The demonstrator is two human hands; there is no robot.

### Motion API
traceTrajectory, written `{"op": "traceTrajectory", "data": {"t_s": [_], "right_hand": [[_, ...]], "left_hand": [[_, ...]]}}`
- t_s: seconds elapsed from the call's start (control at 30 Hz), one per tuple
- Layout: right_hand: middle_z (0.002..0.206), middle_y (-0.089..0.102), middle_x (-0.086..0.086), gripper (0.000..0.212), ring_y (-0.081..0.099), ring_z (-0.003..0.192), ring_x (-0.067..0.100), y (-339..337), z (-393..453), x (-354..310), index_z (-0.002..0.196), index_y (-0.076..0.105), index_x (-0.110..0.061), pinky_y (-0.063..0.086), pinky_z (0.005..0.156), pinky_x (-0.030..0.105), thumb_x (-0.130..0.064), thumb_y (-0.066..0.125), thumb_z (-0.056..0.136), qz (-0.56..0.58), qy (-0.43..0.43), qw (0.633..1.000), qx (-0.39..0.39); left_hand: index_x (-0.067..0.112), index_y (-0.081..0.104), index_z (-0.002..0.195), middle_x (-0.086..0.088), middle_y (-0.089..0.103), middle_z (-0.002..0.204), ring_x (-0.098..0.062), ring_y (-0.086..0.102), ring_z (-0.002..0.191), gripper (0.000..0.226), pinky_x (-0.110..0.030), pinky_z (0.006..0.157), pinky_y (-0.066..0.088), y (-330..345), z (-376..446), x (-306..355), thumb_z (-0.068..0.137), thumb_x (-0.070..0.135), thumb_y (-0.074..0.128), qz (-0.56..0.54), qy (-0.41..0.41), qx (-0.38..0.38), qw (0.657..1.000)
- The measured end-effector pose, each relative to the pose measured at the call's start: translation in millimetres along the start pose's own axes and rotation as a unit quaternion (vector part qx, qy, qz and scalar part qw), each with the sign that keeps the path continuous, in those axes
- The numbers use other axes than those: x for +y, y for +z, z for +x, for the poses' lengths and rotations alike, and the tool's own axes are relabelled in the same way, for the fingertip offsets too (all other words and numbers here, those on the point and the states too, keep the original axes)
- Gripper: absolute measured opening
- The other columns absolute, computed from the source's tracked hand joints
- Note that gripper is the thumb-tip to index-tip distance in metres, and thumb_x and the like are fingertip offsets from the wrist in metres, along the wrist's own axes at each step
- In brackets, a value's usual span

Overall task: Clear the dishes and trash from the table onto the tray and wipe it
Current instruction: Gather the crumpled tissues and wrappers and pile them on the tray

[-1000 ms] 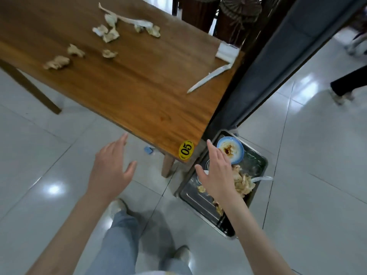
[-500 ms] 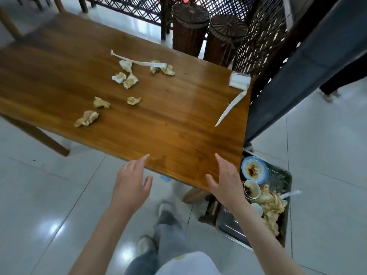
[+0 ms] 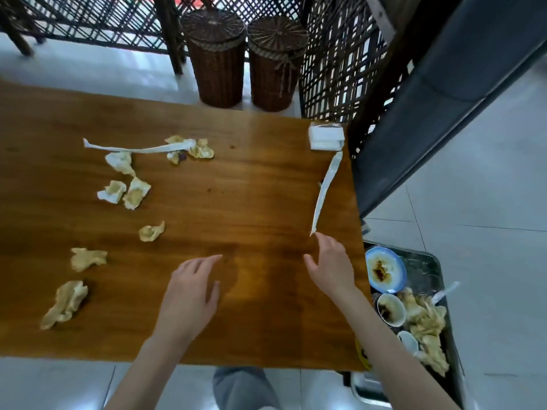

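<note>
On the wooden table (image 3: pixel 236 202) lie several crumpled, stained napkins (image 3: pixel 130 190), a long white wrapper strip (image 3: pixel 139 149) at the back left and another white strip (image 3: pixel 325 190) near the right edge below a tissue pack (image 3: pixel 325 139). My right hand (image 3: pixel 331 267) hovers open over the table, its fingertip just under the lower end of the right strip. My left hand (image 3: pixel 192 288) is open above the table's near middle, holding nothing. A metal tray (image 3: pixel 429 261) on the floor to the right carries a blue-rimmed dish (image 3: pixel 384 270), small cups and used napkins.
Two wicker baskets (image 3: pixel 245 60) and a dark lattice screen (image 3: pixel 340 69) stand behind the table. A dark grey panel (image 3: pixel 444 99) rises at the right edge. White tiled floor surrounds the table; my legs show below its near edge.
The view has risen from the floor and tray to over the table. Both open hands have moved forward from below the table's edge to above its top, the right one nearing the strip.
</note>
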State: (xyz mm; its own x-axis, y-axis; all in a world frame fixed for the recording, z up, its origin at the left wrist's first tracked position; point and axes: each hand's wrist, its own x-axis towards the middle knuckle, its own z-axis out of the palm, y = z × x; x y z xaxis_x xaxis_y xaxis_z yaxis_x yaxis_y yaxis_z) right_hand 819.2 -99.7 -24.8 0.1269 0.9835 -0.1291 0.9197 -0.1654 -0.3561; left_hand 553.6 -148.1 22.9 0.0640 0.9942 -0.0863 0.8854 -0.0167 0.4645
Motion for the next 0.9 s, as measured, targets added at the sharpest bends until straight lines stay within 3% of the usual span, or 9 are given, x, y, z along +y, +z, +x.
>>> {"op": "traceTrajectory", "data": {"t_s": [0.4,0.7,0.9], "right_hand": [[0.128,0.052,0.005,0.052,0.049,0.115,0.021,23,150,12,0.133,0.044,-0.017,0.051,0.087,0.036,-0.038,0.059,0.087,-0.036,0.1,0.992,0.073],[0.116,0.054,0.008,0.049,0.05,0.108,0.024,23,228,20,0.121,0.054,-0.018,0.051,0.077,0.035,-0.049,0.06,0.084,-0.065,0.134,0.988,0.049],[0.111,0.057,0.01,0.031,0.054,0.103,0.024,25,247,24,0.11,0.063,-0.011,0.052,0.083,0.036,-0.03,0.065,0.086,-0.004,0.155,0.987,0.035]], "left_hand": [[0.02,0.049,0.132,-0.002,0.055,0.128,-0.02,0.044,0.124,0.046,-0.038,0.102,0.041,27,164,-8,0.088,0.017,0.06,0.006,0.021,-0.025,0.999],[0.015,0.056,0.126,-0.004,0.06,0.121,-0.021,0.051,0.118,0.045,-0.037,0.095,0.046,44,185,-21,0.083,0.009,0.064,0.005,0.043,-0.05,0.998],[0.013,0.059,0.122,-0.006,0.062,0.113,-0.026,0.056,0.111,0.046,-0.04,0.089,0.05,40,184,-36,0.078,0.005,0.069,0.013,0.05,-0.055,0.997]]}}
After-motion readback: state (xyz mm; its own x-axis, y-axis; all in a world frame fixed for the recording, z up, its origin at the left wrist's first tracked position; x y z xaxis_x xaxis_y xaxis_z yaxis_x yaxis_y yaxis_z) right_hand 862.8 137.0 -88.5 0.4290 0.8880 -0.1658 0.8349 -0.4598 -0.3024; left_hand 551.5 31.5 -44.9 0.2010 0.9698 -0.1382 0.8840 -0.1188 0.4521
